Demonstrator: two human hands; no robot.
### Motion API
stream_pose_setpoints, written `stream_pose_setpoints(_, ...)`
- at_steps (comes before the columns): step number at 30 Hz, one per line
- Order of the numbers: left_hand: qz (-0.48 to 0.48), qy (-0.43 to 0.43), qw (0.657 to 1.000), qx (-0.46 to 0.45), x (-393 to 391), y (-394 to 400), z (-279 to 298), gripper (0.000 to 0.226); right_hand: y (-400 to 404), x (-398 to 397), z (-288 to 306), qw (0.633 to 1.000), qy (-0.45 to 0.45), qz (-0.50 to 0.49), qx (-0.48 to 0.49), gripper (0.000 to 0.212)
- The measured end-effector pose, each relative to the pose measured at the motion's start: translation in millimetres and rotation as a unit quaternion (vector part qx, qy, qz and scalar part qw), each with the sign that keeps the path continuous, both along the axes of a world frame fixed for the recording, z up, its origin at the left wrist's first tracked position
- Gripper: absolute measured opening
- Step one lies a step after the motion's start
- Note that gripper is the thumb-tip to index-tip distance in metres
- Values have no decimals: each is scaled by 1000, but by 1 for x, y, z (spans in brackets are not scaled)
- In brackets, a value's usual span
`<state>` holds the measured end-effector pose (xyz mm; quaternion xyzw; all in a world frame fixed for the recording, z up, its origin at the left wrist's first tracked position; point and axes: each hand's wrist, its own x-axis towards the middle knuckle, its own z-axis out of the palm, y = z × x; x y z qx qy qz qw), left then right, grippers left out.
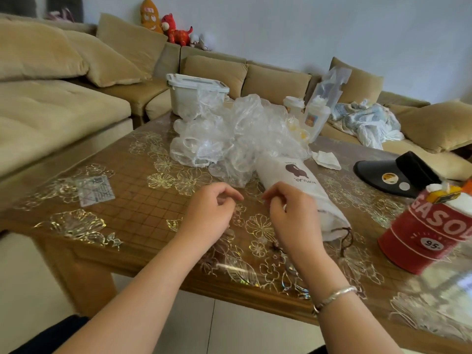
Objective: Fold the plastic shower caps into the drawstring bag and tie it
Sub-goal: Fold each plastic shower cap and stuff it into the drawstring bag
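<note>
Clear, glossy caps [229, 131] on a brown table [143, 200] patterned with gold flowers. Just right of the caps, white bag [306, 190] with brown print and cord. Farther right, black visor [398, 175], red tin [431, 233] lettered white.

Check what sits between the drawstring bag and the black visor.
Head view: a crumpled white tissue on bare table, between drawstring bag and black visor.

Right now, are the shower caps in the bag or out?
Out. The shower caps sit in a crumpled heap on the table, beside the white bag. Whether any are inside the bag cannot be told.
</note>
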<state>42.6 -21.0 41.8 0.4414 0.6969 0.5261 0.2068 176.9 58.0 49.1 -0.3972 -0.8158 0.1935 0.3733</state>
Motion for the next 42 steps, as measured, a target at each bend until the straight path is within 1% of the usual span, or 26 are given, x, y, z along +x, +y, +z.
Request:
stream_pose_setpoints(4, 69, 3, 998, -7, -43, -10, 0, 26, 1, -51, -11, 999, -15, 44, 3, 24)
stream_pose_setpoints(9, 124, 15, 992, -31, -88, -20, -3, 27, 10, -108, -22, 988, -133, 77, -19, 35)
stream_pose_setpoints(11, 140, 13, 989, -45, -102, -21, -5, 26, 17, -125, -23, 985, -147, 78, -41, 39)
stream_pose_setpoints(13, 147, 18, 987, -59, -116, -19, -7, 25, 27, -143, -21, 985, -149, 75, -46, 40)
stream_pose_setpoints(16, 150, 15, 987, -64, -130, -16, -8, 25, 44, -169, -14, 981, -180, 71, 2, 43)
stream_pose_setpoints(19, 153, 15, 986, -66, -138, -15, -8, 25, 58, -190, -4, 984, -169, 46, 25, 39)
stream_pose_setpoints(20, 154, 15, 986, -67, -139, -15, -8, 25, 62, -195, -2, 983, -177, 31, 39, 36)
stream_pose_setpoints(23, 160, 8, 985, -65, -141, -15, -8, 25, 75, -204, 2, 966, -252, 5, 62, 34)
stream_pose_setpoints(25, 162, 5, 985, -67, -140, -15, -8, 24, 80, -204, 3, 954, -294, 2, 57, 42)
stream_pose_setpoints(26, 163, 5, 984, -67, -139, -15, -7, 24, 82, -203, 3, 953, -297, 4, 56, 45)
stream_pose_setpoints(27, 163, 6, 984, -66, -138, -15, -7, 24, 83, -200, 4, 956, -289, 7, 57, 46)
stream_pose_setpoints(29, 163, 6, 985, -61, -135, -14, -5, 24, 80, -193, 7, 966, -251, 17, 57, 41)
stream_pose_setpoints(33, 156, -5, 987, -40, -126, -13, -2, 23, 57, -163, 9, 988, -135, 60, 33, 39)
stream_pose_setpoints(35, 148, -2, 988, -29, -120, -13, -1, 22, 42, -143, 9, 994, -77, 83, 11, 40)
stream_pose_setpoints(37, 137, -5, 991, -7, -114, -12, 0, 23, 32, -126, 10, 994, -21, 106, -36, 37)
stream_pose_setpoints(39, 118, -14, 993, 22, -106, -11, 0, 37, 22, -108, 17, 988, 30, 123, -85, 34)
stream_pose_setpoints(41, 101, -10, 995, 27, -99, -12, 1, 59, 12, -89, 25, 978, 72, 137, -142, 33)
stream_pose_setpoints(42, 90, -7, 996, 26, -94, -13, 3, 65, 8, -78, 28, 971, 91, 142, -168, 33)
